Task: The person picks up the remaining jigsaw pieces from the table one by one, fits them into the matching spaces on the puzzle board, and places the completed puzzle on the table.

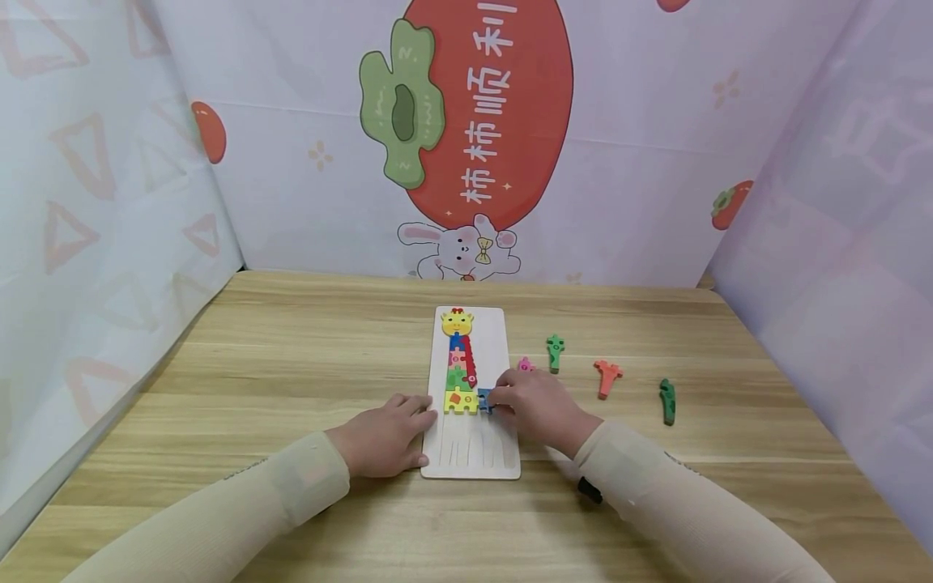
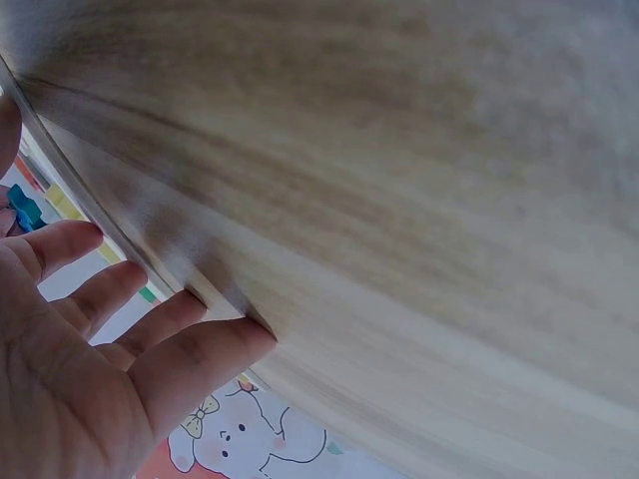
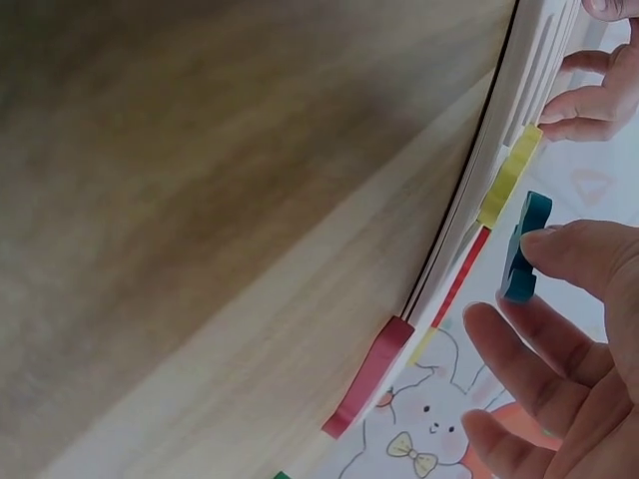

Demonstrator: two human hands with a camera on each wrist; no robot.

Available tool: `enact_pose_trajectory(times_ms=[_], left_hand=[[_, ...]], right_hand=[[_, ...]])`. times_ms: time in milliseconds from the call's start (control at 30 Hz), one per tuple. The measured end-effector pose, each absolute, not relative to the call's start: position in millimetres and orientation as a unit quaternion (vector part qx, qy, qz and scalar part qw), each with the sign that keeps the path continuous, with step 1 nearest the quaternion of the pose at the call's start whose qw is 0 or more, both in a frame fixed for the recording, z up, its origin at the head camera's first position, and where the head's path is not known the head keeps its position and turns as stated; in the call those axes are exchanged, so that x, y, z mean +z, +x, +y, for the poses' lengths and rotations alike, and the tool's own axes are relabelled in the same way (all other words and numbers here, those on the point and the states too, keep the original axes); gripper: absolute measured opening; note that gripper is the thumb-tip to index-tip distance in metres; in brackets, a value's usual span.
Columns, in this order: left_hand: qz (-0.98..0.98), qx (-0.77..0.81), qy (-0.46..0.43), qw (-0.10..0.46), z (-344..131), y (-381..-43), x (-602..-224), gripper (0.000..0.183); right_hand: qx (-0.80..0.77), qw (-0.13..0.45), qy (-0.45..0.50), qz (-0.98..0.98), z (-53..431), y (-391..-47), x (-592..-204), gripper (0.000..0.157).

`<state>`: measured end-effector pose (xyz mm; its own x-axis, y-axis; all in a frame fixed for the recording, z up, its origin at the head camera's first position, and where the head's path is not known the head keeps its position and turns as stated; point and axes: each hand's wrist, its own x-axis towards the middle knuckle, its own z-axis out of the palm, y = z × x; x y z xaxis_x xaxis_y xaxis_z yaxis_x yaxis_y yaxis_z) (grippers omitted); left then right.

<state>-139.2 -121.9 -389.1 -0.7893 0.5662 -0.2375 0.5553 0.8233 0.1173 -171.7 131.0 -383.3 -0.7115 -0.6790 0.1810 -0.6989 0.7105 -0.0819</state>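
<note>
A pale wooden puzzle board (image 1: 490,336) lies on the table, a giraffe head piece (image 1: 457,323) at its far end. Below the head run joined neck pieces in blue, pink and green, with a red strip (image 1: 468,360) alongside and a yellow piece (image 1: 455,402) at the bottom. My right hand (image 1: 543,407) pinches a blue puzzle piece (image 3: 526,249) between thumb and finger, held over the board just right of the yellow one. With its fingers spread and fairly straight, my left hand (image 1: 388,435) rests at the board's left edge.
Right of the board lie loose pieces: a pink one (image 1: 526,363) partly behind my right hand, a green one (image 1: 555,353), an orange one (image 1: 607,379) and a dark green one (image 1: 667,402). A black object (image 1: 590,491) shows beside my right sleeve. Printed cloth walls (image 1: 306,202) enclose the table.
</note>
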Motion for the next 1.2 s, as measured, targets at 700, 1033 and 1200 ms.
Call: enact_pose_trajectory(times_ms=[700, 1033, 1200], left_hand=[[0.946, 0.022, 0.294, 0.139, -122.0, -137.8, -385.1, 0.064], [0.945, 0.019, 0.296, 0.136, -121.8, -136.9, -384.6, 0.064], [0.946, 0.020, 0.296, 0.135, -121.9, -136.8, -385.0, 0.063]], right_hand=[[0.047, 0.045, 0.373, -0.926, 124.5, -171.4, -381.2, 0.016], [0.042, 0.036, 0.372, -0.926, 124.0, -171.5, -381.2, 0.015], [0.041, 0.035, 0.371, -0.927, 123.4, -171.4, -380.0, 0.015]])
